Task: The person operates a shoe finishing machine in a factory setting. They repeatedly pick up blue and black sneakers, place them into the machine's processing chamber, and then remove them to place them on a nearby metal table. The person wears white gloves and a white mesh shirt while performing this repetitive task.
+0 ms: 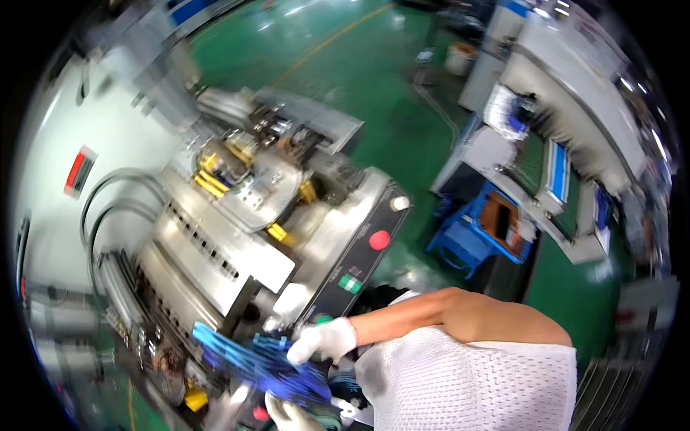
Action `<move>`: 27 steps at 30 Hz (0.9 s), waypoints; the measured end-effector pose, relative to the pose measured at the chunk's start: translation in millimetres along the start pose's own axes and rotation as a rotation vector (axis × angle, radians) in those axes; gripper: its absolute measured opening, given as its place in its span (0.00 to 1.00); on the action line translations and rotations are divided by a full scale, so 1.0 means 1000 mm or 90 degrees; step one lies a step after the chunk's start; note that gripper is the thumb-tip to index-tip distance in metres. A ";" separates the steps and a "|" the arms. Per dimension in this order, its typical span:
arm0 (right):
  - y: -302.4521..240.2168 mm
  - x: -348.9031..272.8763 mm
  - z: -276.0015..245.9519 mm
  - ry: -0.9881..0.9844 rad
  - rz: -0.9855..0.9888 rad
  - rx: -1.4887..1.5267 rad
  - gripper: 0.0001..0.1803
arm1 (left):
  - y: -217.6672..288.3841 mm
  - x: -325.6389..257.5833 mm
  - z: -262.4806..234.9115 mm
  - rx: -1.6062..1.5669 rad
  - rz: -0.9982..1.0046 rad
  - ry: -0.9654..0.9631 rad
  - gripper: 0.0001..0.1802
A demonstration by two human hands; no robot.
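Note:
My right hand (323,341), in a white glove, reaches in from the right and closes on the upper right edge of a blue bundle (269,370). This bundle looks like a stack of thin blue strips or folded pieces, lighter at its far left end, and motion smears it. At the lower edge of the picture, my white-gloved left hand (285,413) grips the bundle from below; only part of that hand shows. Just beyond both hands stands a metal machine with a dark control panel (366,253).
The panel carries a red button (379,240) and a green switch (350,284). Yellow parts and a round metal plate (262,190) sit on the machine. Across the green floor (359,54) are a blue stool-like stand (467,233) and a conveyor (535,172) at right.

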State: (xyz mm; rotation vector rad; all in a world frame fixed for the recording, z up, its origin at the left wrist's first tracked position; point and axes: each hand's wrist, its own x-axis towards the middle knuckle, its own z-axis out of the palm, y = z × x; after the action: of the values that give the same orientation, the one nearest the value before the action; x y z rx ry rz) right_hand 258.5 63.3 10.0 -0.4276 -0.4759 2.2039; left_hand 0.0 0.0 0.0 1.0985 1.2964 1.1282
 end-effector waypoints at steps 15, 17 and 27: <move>-0.013 -0.029 0.028 -0.004 -0.092 -0.063 0.51 | -0.127 -0.169 -0.101 0.143 -0.258 0.568 0.28; -0.011 -0.031 0.028 0.014 -0.069 -0.076 0.51 | -0.129 -0.179 -0.091 0.249 -0.357 0.543 0.29; 0.004 -0.064 -0.021 0.161 -0.113 -0.100 0.32 | -0.192 -0.148 -0.005 0.347 -0.237 0.271 0.40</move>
State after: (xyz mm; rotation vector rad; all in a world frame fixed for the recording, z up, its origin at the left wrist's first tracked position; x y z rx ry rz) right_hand 304.4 14.8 -1.2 -0.7102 -0.5299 1.9166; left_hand -1.6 -172.6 -169.8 0.9584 2.1320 0.7609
